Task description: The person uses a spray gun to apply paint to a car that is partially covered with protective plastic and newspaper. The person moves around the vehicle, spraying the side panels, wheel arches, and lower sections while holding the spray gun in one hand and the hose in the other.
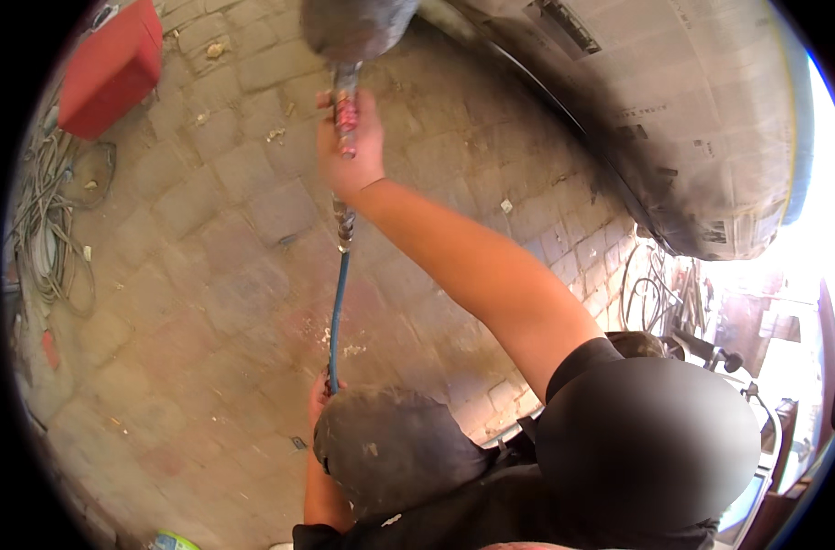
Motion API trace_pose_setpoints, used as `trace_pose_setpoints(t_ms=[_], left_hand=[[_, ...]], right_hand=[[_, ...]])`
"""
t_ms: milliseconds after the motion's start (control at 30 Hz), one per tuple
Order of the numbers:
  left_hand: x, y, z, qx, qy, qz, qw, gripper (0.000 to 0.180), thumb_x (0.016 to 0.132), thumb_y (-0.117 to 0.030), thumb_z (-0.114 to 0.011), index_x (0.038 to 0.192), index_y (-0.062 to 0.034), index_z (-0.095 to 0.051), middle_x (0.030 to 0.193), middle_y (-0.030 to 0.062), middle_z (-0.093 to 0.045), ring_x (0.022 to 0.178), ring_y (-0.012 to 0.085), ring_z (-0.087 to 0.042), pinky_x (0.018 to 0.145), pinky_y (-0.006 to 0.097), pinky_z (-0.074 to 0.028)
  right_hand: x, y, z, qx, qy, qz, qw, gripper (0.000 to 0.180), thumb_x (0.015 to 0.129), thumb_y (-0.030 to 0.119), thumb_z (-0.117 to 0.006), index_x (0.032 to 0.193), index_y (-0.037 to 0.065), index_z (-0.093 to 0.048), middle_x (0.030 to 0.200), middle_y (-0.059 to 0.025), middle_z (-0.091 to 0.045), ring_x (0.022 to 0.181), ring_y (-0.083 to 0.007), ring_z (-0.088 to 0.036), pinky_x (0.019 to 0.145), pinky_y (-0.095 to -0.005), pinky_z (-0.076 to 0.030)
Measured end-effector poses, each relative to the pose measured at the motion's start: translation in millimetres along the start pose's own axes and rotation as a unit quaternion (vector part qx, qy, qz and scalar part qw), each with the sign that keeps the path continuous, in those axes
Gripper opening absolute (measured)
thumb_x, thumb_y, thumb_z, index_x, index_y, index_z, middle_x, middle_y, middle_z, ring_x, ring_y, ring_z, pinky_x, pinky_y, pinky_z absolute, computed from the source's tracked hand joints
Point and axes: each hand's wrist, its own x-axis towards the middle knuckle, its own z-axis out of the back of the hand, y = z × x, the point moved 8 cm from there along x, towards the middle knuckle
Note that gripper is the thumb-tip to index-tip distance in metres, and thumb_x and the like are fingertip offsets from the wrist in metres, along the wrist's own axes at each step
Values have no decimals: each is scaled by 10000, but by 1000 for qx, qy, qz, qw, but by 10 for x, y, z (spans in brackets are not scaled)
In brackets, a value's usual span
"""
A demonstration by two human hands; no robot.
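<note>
A spray gun (344, 78) with a dark, paint-smeared rounded cup (358, 26) is gripped in my right hand (364, 151), my arm stretched far forward. Reddish parts show along its body, in front of my palm. From the metal coupling (344, 225) below the handle, a blue air hose (338, 312) runs back towards me. My left hand (319, 401) is closed around that hose, low in the view beside a dark grey rounded shape (390, 449), perhaps my knee, which partly hides the hand and forearm.
A large curved panel (674, 110), probably a vehicle body, is covered in printed paper at the upper right. A red box (113, 69) stands at the far left, above coiled cables (46, 238). More coiled cable (651, 289) lies at right. The floor is paved (216, 293).
</note>
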Motion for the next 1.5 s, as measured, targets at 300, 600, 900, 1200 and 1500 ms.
trace_pose_setpoints(t_ms=[300,600,900,1200,1500], left_hand=[[133,-261,-387,15,108,27,994,408,974,-231,-552,1324,-22,-521,1008,75,-632,871,162,-623,780,300,-526],[145,10,324,-104,69,-25,992,446,929,-103,-609,1347,-1,-491,1168,97,-627,1038,183,-616,900,325,-507],[-107,-1158,141,-112,37,-126,985,524,862,-79,-656,1350,-2,-482,1128,93,-613,838,102,-585,719,233,-488],[-23,-1211,458,-64,-40,-69,995,461,904,-126,-627,1328,-5,-494,1084,119,-668,898,159,-655,753,280,-540],[13,-1339,804,-93,-100,-75,988,517,909,-176,-633,1354,22,-459,1170,135,-634,1036,217,-622,895,344,-511]], right_hand=[[-272,-613,1556,451,-26,-199,870,216,958,245,-470,773,148,-525,795,-23,-574,447,-88,-436,432,-197,-356],[-26,-706,1442,583,17,-248,773,83,889,296,-580,894,215,-595,906,25,-673,459,-65,-447,424,-204,-388],[984,400,-633,-94,-45,53,993,347,774,-129,-463,1015,120,-457,1146,-78,-583,855,-121,-508,720,-200,-408],[84,375,1195,82,-206,-14,975,356,772,-161,-480,985,121,-437,1150,-17,-553,788,-40,-432,589,-188,-343],[642,-62,-789,598,-153,-307,725,141,924,251,-575,985,128,-546,1030,-44,-639,577,-49,-462,427,-220,-355]])
